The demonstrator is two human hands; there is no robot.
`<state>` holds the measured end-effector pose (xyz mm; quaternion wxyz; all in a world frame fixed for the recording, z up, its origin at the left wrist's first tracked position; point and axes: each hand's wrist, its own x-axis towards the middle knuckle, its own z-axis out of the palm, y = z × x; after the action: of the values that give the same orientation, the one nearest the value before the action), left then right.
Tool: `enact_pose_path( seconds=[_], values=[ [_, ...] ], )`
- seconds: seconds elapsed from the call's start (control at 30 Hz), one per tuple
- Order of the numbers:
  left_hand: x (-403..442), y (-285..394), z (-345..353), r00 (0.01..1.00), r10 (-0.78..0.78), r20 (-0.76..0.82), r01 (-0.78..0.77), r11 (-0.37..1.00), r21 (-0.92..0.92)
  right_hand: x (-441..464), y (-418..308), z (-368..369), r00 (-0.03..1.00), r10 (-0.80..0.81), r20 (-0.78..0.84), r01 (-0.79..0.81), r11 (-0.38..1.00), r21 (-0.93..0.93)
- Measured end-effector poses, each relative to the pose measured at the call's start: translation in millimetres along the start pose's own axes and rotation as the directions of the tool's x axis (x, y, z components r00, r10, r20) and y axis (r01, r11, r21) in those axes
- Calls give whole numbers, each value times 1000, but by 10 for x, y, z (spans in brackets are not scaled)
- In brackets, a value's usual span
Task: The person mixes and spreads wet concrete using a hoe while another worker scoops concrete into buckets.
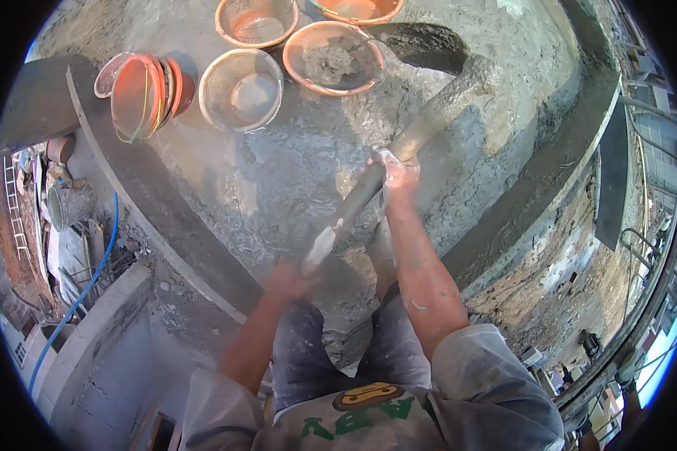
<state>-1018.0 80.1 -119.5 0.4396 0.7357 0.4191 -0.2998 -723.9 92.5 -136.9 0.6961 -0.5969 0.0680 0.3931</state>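
Note:
A long hoe (359, 192), its thick handle coated in grey mortar, slants from my lap up to the right. My right hand (400, 174), with something whitish wrapped about it, is closed round the middle of the handle. Near the lower end of the handle is my left hand (287, 279), blurred by motion but closed on it. At the far end a dark, broad blade (421, 45) sits against the wet mortar (293, 169). My feet are down in the mortar, partly hidden behind the handle and my right arm.
Several orange buckets (241, 90) stand at the top, one bucket (332, 59) with mortar inside. Stacked buckets (147, 94) lie tilted at the left. Low walls (162, 218) edge the mortar on both sides. A blue hose (90, 282) runs outside the left wall.

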Motion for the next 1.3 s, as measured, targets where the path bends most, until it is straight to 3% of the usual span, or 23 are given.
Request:
enact_pose_path(
  seconds=[0.03,0.1,0.23,0.37,0.43,0.47,0.6,0.67,0.7,0.73,0.8,0.83,0.9,0.93,1.0,1.03,1.1,1.17,1.23,1.3],
  values=[
    [-48,252,-14,989,81,-120,-78,996,31,6,-130,-168,989,131,-69,-124,988,93],
    [-35,622,-60,997,70,34,-70,997,-19,47,-542,-353,948,233,-219,-233,972,26],
    [318,959,54,972,113,208,-88,988,-123,714,-307,-889,950,190,-249,-211,976,-62],
    [751,836,340,943,97,319,106,820,-562,1558,380,-1051,931,205,-303,-283,928,-243],
    [634,841,387,887,74,456,307,643,-702,1837,677,-993,933,128,-335,-310,759,-573],
    [526,784,397,895,50,444,317,629,-710,1832,888,-967,936,106,-335,-326,617,-716],
    [-45,764,504,911,33,412,345,488,-802,1496,1308,-958,962,223,-159,-224,307,-925],
    [-368,707,541,934,13,356,332,329,-884,1162,1362,-750,974,224,44,59,-60,-997],
    [-580,585,555,915,-16,403,382,356,-853,856,1434,-666,915,328,234,343,-331,-879],
    [-715,402,564,902,-48,430,414,385,-825,659,1588,-639,917,378,131,209,-175,-962],
    [-978,265,526,869,-76,489,476,396,-785,350,1918,-750,879,462,119,194,-120,-974],
    [-1102,265,462,851,-71,520,505,382,-774,231,2016,-801,850,489,195,332,-211,-920],
    [-1412,141,532,827,-86,556,545,365,-754,-171,2255,-808,821,527,221,406,-266,-874],
    [-1611,146,447,778,-95,621,619,283,-733,-449,2791,-1111,818,574,36,109,-93,-990],
    [-1770,114,175,714,-109,692,700,116,-705,-830,3352,-1229,758,653,7,74,-75,-994],
    [-1844,49,164,686,-146,713,728,133,-673,-1199,3449,-1230,713,694,101,327,-202,-923],
    [-1992,-13,175,621,-218,753,783,135,-607,-1626,3820,-1349,612,776,-150,-280,35,-959],
    [-1956,-12,127,661,-189,726,748,242,-618,-2084,3845,-1618,398,863,-311,-730,93,-677],
    [-1927,42,36,703,-127,700,697,318,-642,-1884,3429,-1295,283,897,-338,-931,173,-320],
    [-1876,74,-93,734,-61,677,649,357,-672,-1692,3308,-1165,310,894,-324,-923,201,-329]
  ],
)
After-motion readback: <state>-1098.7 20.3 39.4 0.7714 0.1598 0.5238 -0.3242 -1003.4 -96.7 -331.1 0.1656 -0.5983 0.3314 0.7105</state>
